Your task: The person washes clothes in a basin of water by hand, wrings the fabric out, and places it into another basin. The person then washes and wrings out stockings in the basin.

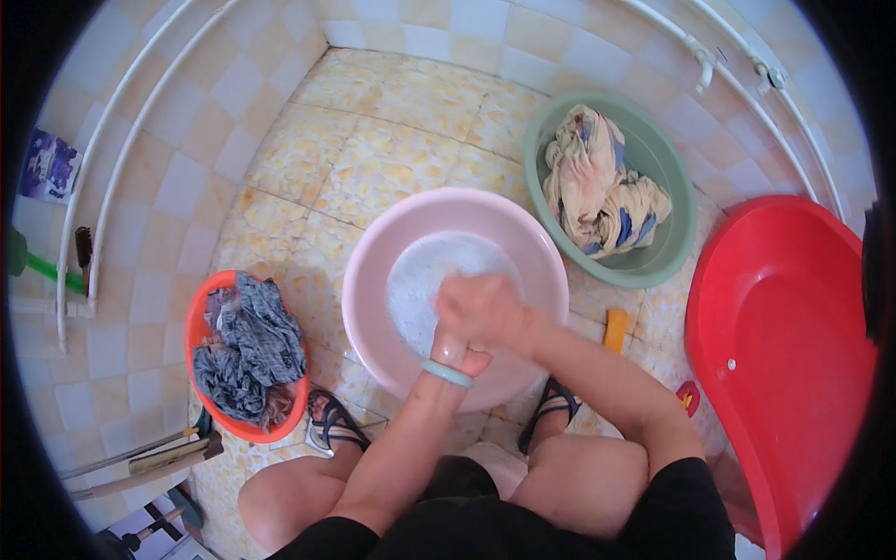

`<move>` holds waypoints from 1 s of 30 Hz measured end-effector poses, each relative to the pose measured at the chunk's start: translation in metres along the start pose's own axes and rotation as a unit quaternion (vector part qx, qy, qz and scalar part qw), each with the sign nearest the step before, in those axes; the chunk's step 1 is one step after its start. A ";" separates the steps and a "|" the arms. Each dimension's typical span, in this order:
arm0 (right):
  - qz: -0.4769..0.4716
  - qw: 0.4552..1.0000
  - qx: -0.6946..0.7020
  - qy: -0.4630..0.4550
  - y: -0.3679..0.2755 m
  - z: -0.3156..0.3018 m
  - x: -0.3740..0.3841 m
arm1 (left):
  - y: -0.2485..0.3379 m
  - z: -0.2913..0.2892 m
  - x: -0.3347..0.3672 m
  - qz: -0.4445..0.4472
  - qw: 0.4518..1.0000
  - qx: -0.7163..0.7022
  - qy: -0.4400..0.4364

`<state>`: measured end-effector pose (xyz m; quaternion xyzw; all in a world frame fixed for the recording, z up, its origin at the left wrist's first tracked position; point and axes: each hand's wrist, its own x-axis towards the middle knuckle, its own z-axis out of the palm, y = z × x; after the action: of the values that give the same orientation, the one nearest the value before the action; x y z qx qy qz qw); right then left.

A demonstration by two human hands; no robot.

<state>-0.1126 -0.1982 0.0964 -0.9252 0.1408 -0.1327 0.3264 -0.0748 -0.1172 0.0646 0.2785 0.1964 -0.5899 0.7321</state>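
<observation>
Our left hand (457,350) and right hand (485,308) press together above the pink basin (369,271)'s soapy water (420,280); blurred, perhaps clamping something small, wet, slippery.

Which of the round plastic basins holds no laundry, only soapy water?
The pink plastic basin under both hands; the green basin and orange basin each hold cloth.

Bright, even daylight; hands (481,313) motion-blurred (fisheye edges bend, corners black).
</observation>
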 end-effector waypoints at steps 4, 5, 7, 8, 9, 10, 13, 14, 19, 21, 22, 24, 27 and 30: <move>0.120 0.989 0.060 0.067 0.017 0.001 0.013 | 0.002 -0.003 0.000 0.007 0.995 0.084 -0.054; 0.144 0.986 0.061 0.059 0.018 0.006 0.008 | 0.002 -0.003 0.003 0.011 0.996 0.088 -0.013; 0.166 0.983 0.062 0.050 0.006 0.017 -0.007 | 0.008 -0.029 0.021 0.016 0.995 0.092 0.029; -0.011 0.995 0.073 0.073 -0.018 0.028 -0.015 | 0.028 -0.074 0.037 0.036 0.979 -0.001 -0.199; -0.181 0.976 0.077 0.097 -0.028 0.033 -0.021 | 0.035 -0.099 0.046 0.047 0.901 -0.092 -0.420; -0.173 0.977 0.073 0.097 -0.013 0.034 -0.022 | 0.024 -0.074 0.036 0.039 0.902 -0.096 -0.420; 0.038 0.992 -0.111 -0.045 0.036 0.024 -0.011 | -0.003 0.002 -0.002 0.038 0.995 0.078 0.056; 0.095 0.993 -0.062 -0.030 0.044 0.011 -0.003 | -0.007 0.005 -0.001 0.035 0.990 0.111 0.081; 0.002 0.982 0.158 0.107 0.005 0.055 -0.031 | 0.011 -0.118 0.060 0.070 0.973 0.188 -0.113; -0.138 0.981 -0.096 0.098 -0.007 0.029 -0.026 | 0.004 -0.074 0.038 -0.034 0.967 -0.252 -0.027; -0.133 0.981 -0.096 0.098 0.006 0.021 -0.015 | 0.000 -0.045 0.023 -0.039 0.967 -0.251 -0.025; 0.178 0.982 -0.019 -0.055 0.034 0.004 0.010 | -0.010 -0.001 -0.002 0.013 0.990 0.125 0.061; 0.170 0.980 0.089 0.046 0.038 0.044 -0.030 | -0.013 -0.004 0.005 0.222 0.925 0.308 0.023; -0.107 0.974 0.004 0.199 -0.058 0.000 -0.001 | 0.016 -0.078 0.028 0.101 0.984 0.087 -0.116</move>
<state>-0.1030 -0.1543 0.1332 -0.8886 0.1022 -0.3488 0.2798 -0.0500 -0.0857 -0.0098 0.2888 0.0288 -0.5562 0.7787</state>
